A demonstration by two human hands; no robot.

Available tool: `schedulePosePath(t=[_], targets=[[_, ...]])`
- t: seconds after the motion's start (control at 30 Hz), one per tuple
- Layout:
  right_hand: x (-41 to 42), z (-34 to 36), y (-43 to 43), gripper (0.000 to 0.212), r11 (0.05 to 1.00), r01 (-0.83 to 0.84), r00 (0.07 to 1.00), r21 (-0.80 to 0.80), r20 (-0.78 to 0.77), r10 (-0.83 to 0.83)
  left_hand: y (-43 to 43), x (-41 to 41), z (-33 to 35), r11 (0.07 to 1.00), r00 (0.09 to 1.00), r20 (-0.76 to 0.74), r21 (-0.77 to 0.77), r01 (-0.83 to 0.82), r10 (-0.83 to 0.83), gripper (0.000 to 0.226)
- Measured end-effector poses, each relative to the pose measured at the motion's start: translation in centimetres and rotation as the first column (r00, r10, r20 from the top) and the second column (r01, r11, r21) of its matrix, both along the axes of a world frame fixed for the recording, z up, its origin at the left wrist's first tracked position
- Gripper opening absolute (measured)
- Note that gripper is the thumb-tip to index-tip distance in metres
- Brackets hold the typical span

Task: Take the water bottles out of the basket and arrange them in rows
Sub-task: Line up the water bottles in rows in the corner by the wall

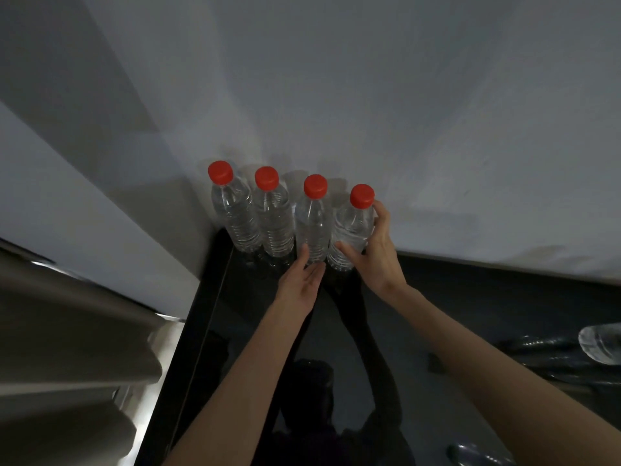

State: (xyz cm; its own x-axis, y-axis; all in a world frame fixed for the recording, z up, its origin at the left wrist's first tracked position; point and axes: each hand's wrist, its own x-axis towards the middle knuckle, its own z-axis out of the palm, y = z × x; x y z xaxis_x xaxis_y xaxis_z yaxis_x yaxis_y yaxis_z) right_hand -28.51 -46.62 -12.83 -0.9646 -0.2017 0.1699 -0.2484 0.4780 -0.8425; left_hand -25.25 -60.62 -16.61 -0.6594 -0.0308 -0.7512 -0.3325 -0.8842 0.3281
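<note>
Several clear water bottles with red caps stand upright in a row against the grey wall on a glossy black surface (pixel 470 297). The rightmost bottle (pixel 353 227) is wrapped by my right hand (pixel 376 250), thumb on its near side and fingers behind it. My left hand (pixel 302 284) is flat and open, its fingertips touching the base of the third bottle (pixel 314 227). The two left bottles (pixel 237 216) (pixel 274 220) stand untouched. The basket is not in view.
Another clear bottle (pixel 601 344) lies at the right edge, with a dim bottle shape (pixel 477 455) at the bottom right. A wall corner and a metallic stepped structure (pixel 67 348) fill the left. The black surface reflects my arms.
</note>
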Motion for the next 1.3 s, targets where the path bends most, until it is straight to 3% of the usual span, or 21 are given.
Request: schedulePosePath(t=[0.17,0.43,0.63,0.77,0.83,0.97,1.1,1.2,1.3], targets=[[-0.7,-0.5,-0.9,0.086,1.000,0.030,0.999,0.004,-0.015,-0.030,-0.6,-1.2,-0.5,0.999,0.999,0.003,-0.006,-0.050,0.050,0.053],[-0.9,-1.0,-1.4,0.090,0.997,0.070,0.997,0.013,-0.032,-0.069,-0.7,-0.8,0.4,0.998,1.000,0.019,-0.060,0.013,-0.012,0.053],[-0.4,-0.1,-1.9,0.090,0.989,0.147,0.986,-0.015,0.079,-0.146,-0.6,-0.1,1.8,0.980,0.989,0.016,-0.135,0.147,-0.146,0.058],[-0.4,1.2,-1.5,0.090,0.996,0.080,0.984,0.028,0.159,-0.084,-0.5,1.2,3.7,0.963,0.977,-0.051,-0.192,0.192,-0.205,0.042],[0.1,2.2,-0.8,0.090,0.999,0.038,0.978,0.035,0.204,-0.045,-0.5,2.5,4.8,0.939,0.963,-0.085,-0.258,0.226,-0.255,0.048],[3.4,5.5,1.8,0.073,0.992,0.018,0.978,0.127,0.202,-0.044,-0.3,5.8,7.5,0.825,0.932,-0.085,-0.498,0.266,-0.352,0.049],[8.7,9.4,5.7,0.042,0.985,0.062,0.996,0.164,0.052,-0.071,0.7,9.6,11.0,0.626,0.878,-0.073,-0.729,0.276,-0.473,0.025],[12.8,11.8,8.6,0.031,0.986,0.084,0.996,0.148,-0.056,-0.076,2.1,12.4,13.4,0.508,0.822,-0.109,-0.828,0.236,-0.559,0.021],[16.7,13.5,11.7,0.028,0.970,0.130,0.983,0.205,-0.156,-0.099,4.2,15.2,14.9,0.304,0.728,-0.107,-0.942,0.145,-0.677,0.026]])
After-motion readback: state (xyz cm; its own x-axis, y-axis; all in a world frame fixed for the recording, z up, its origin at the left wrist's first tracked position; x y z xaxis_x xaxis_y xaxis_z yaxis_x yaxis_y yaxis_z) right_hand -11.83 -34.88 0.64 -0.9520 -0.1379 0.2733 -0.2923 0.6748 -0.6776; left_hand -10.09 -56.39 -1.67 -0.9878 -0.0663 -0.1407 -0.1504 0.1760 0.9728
